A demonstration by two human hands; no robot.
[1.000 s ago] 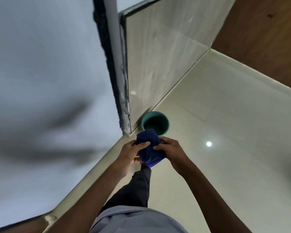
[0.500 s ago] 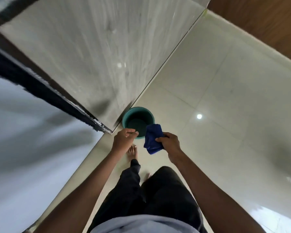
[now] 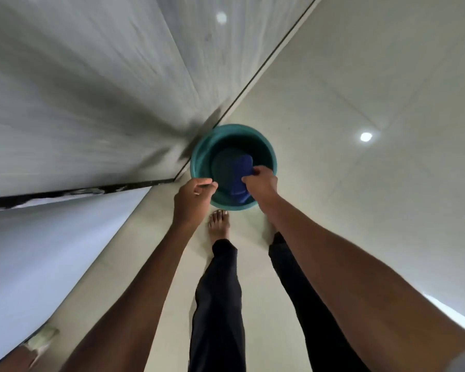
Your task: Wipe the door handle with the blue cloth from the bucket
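Note:
A teal bucket [image 3: 202,162] stands on the pale floor beside the wall. The blue cloth [image 3: 240,175] hangs down inside the bucket's mouth, pinched by my right hand [image 3: 261,183] over the near right part of the rim. My left hand [image 3: 192,201] hovers at the bucket's near left rim with fingers loosely curled and nothing in it. The door handle is out of view.
A grey marbled wall panel [image 3: 91,89] rises on the left, ending at a dark edge strip [image 3: 78,191] with a lighter wall below it. My bare foot [image 3: 218,224] and dark trouser legs stand just behind the bucket on the glossy tile floor [image 3: 360,76].
My view has tilted down onto the bucket. My left hand let go of the cloth, and my right hand carried the cloth down from in front of me into the bucket's mouth.

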